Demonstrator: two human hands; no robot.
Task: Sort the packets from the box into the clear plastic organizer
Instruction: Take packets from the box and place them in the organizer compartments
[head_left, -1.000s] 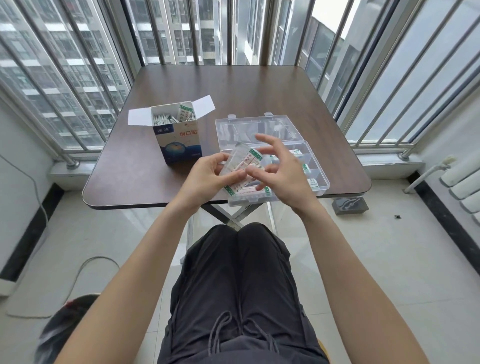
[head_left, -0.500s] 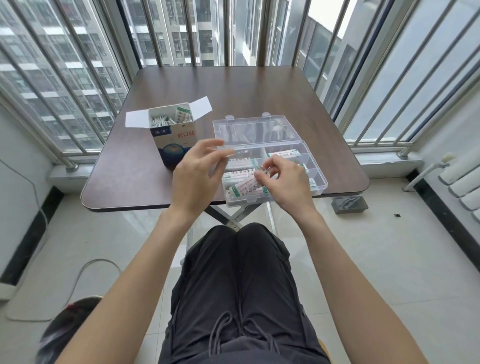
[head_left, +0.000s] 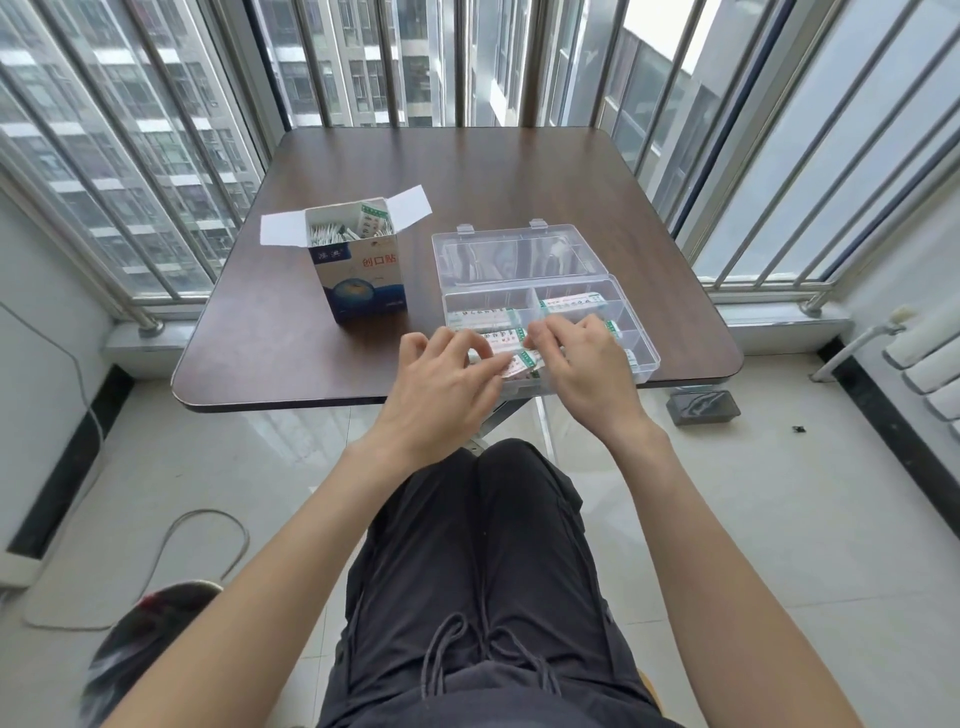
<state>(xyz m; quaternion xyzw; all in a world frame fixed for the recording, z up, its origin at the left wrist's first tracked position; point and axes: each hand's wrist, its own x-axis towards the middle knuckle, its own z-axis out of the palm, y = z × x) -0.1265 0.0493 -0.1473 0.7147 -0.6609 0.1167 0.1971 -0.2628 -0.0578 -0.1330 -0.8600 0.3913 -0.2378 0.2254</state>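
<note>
An open blue-and-white box (head_left: 361, 278) with several packets standing inside sits left of the clear plastic organizer (head_left: 597, 291), whose lid lies flat behind it. Packets fill the organizer's rear compartments, one at the back right (head_left: 571, 303). My left hand (head_left: 447, 384) and my right hand (head_left: 587, 374) are both at the organizer's front left compartment. Their fingertips pinch a white packet with green ends (head_left: 517, 361) from either side, low over that compartment.
The dark wooden table (head_left: 467, 176) stands against a barred window. Its front edge runs just under my hands. A black tray (head_left: 704, 408) and a cable (head_left: 208, 530) lie on the tiled floor.
My left hand has come down from above the organizer to join the right hand. Both now hold the packet lower at the front left compartment.
</note>
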